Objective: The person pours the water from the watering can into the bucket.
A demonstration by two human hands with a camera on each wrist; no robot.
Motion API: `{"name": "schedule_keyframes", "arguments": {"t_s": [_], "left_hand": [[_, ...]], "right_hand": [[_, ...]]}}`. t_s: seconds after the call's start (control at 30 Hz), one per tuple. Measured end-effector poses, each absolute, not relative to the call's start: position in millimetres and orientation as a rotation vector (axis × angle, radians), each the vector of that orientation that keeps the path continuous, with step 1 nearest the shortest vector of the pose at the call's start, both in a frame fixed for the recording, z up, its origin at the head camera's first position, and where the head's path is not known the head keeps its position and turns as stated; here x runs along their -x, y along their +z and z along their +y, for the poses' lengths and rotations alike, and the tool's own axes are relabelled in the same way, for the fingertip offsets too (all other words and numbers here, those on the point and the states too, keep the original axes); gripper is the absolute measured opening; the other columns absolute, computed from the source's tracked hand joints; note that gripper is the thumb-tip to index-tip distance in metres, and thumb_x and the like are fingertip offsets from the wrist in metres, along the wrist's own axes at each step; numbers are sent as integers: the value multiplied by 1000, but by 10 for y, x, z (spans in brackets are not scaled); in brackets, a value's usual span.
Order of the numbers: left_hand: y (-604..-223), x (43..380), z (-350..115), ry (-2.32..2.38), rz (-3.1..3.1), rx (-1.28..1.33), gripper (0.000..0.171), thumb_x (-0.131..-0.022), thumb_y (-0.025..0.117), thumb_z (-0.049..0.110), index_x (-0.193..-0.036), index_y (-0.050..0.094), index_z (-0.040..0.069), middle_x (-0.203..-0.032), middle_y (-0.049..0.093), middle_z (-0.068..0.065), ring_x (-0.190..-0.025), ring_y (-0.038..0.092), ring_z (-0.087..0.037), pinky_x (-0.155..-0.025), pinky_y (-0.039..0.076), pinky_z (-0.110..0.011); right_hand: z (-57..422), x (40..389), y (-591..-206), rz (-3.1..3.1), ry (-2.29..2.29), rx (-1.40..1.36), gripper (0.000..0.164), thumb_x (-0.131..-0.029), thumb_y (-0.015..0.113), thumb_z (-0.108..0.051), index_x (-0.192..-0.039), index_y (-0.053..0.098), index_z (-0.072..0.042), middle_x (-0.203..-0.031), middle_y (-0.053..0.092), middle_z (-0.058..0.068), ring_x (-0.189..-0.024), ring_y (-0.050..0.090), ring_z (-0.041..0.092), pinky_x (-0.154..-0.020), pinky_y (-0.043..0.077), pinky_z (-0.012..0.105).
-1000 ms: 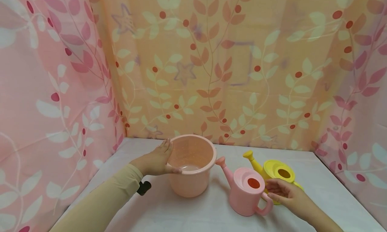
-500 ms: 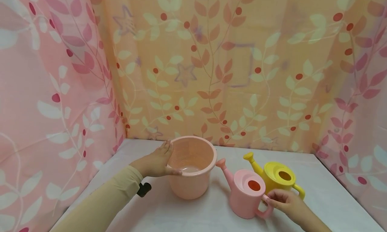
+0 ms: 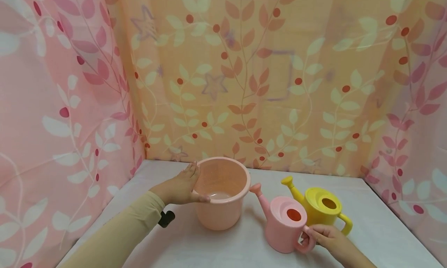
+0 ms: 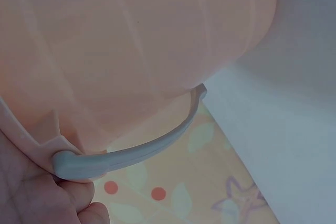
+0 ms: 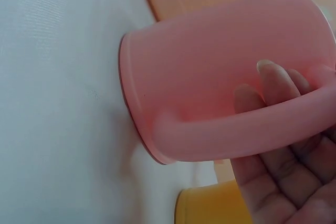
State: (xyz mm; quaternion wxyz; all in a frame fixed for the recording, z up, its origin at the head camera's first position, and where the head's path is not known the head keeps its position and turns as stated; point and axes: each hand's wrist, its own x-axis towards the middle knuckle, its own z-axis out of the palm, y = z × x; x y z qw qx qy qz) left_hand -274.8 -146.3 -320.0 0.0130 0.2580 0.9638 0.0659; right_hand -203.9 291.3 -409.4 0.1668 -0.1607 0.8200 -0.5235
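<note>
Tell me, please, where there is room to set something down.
Bare table lies in front of the peach bucket, left of the pink watering can, and right of the yellow watering can. It is crowded between the cans, with the right grip on the pink handle.

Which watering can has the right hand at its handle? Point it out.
The pink watering can, nearer the bucket: the right hand has its fingers through the handle. The yellow watering can behind it has its handle free.

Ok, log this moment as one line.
left hand: on bucket rim | right hand: holds pink watering can by handle | yellow watering can: upright
</note>
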Motion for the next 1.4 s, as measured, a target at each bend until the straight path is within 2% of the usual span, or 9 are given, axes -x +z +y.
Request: {"name": "schedule_keyframes", "arguments": {"t_s": [0.23, 0.53, 0.8, 1.0, 1.17, 1.4], "left_hand": [[-3215, 2756, -1468, 201, 3007, -799, 117, -62, 35, 81, -137, 7, -5, -142, -1, -21, -130, -2, -28, -103, 9, -42], [-3224, 2762, -1468, 206, 3008, -775, 118, -61, 35, 81, -137, 6, -4, -142, -2, -20, -130, -2, -27, -103, 10, -41], [-3227, 2767, -1469, 202, 3008, -779, 118, -61, 35, 81, -137, 7, -4, -142, -1, -20, -130, -2, -27, -103, 10, -41], [-3224, 2770, -1470, 178, 3019, -796, 117, -62, 35, 81, -136, 9, -5, -142, 1, -22, -130, -2, -27, -103, 10, -41], [-3222, 2769, -1467, 182, 3016, -795, 117, -62, 35, 81, -136, 9, -5, -142, 1, -22, -130, -2, -27, -103, 10, -41], [-3226, 2778, -1464, 181, 3014, -793, 117, -61, 34, 82, -137, 8, -5, -142, 0, -21, -130, -2, -27, -103, 10, -41]], "right_hand": [[2905, 2037, -4102, 2339, -1474, 455, 37, -94, 37, -25, -95, 58, 5, -91, 59, 12, -83, 53, 16, -72, 40, 29], [2871, 2017, -4123, 2363, -1485, 476, 38, -95, 32, -26, -94, 52, 6, -87, 53, 14, -81, 50, 16, -68, 39, 24], [2834, 2020, -4153, 2429, -1565, 305, 40, -94, 35, -32, -93, 50, 5, -85, 48, 13, -80, 47, 17, -67, 39, 25], [2739, 2032, -4151, 2390, -1718, 106, 45, -91, 38, -39, -99, 50, 3, -90, 48, 13, -86, 46, 22, -72, 41, 29], [2644, 2025, -4152, 2396, -1844, -50, 44, -89, 42, -40, -94, 49, 3, -89, 47, 14, -88, 45, 23, -75, 41, 29], [2587, 2003, -4160, 2453, -1917, -194, 47, -87, 44, -43, -94, 50, 2, -87, 47, 14, -84, 45, 22, -71, 41, 29]]}}
